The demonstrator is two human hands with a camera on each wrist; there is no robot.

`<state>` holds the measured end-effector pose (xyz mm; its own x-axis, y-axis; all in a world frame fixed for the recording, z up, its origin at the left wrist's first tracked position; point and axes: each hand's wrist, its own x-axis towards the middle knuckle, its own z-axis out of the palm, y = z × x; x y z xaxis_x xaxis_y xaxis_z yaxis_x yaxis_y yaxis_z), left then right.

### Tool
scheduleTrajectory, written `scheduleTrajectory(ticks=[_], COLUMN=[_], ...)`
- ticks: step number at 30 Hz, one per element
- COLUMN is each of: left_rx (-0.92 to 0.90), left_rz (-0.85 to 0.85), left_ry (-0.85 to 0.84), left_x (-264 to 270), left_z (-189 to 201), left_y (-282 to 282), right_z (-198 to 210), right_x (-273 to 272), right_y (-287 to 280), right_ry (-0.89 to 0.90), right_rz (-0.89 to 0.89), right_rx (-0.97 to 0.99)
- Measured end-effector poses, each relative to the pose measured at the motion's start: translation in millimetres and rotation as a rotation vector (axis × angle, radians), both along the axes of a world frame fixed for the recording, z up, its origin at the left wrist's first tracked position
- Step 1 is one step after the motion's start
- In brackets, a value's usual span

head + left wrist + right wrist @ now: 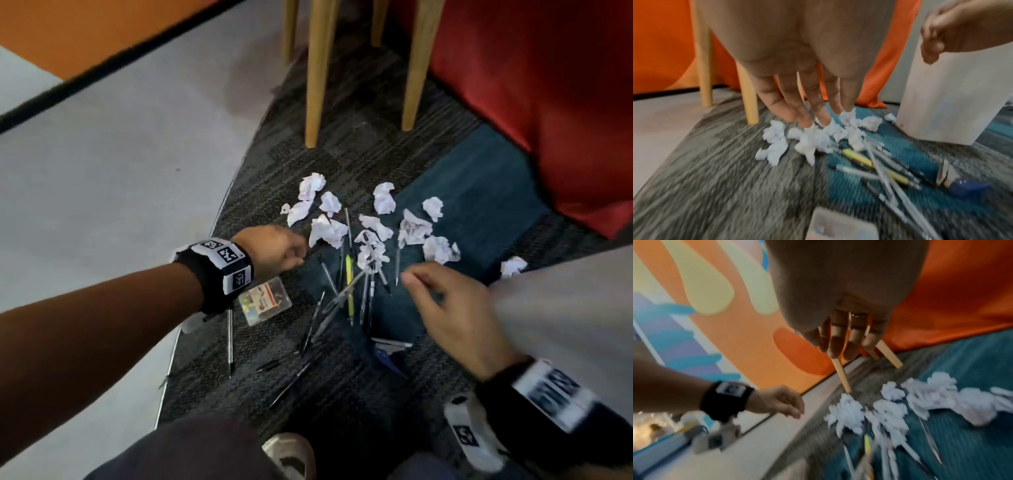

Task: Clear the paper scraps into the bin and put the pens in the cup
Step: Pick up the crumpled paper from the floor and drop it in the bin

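Several crumpled white paper scraps (370, 222) lie on the grey and teal carpet, also in the left wrist view as paper scraps (813, 139). Just nearer me is a loose heap of pens (346, 294), one of them yellow (869, 162). My left hand (291, 253) hovers at the left edge of the scraps, its fingers (807, 110) straight, holding nothing. My right hand (428, 284) hangs over the right side of the pens with fingers relaxed and empty; it blurs in its wrist view (844, 344). A white bin (941, 97) stands to the right. No cup is visible.
Wooden chair legs (318, 75) stand behind the scraps, with a red seat (548, 102) at the right. A small clear plastic box (265, 301) lies under my left wrist. A blue and white object (387, 353) lies near the pens. My shoe (291, 455) is at the bottom.
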<state>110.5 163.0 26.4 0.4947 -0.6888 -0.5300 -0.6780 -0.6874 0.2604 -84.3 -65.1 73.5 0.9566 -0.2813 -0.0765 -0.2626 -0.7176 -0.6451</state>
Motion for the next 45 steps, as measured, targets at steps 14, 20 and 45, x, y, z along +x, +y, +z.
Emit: scheduleTrajectory(ticks=[14, 20, 45], left_rx=[-0.153, -0.079, -0.594], left_rz=[0.085, 0.047, 0.019], left_ry=[-0.223, -0.165, -0.041], left_x=[15, 18, 1], left_z=[-50, -63, 60], left_y=[-14, -38, -117], right_z=[-155, -154, -5], right_x=[101, 82, 27], right_y=[-2, 18, -35], right_ry=[0.470, 0.524, -0.156], right_rz=[-0.121, -0.146, -0.371], right_rx=[-0.063, -0.018, 0.170])
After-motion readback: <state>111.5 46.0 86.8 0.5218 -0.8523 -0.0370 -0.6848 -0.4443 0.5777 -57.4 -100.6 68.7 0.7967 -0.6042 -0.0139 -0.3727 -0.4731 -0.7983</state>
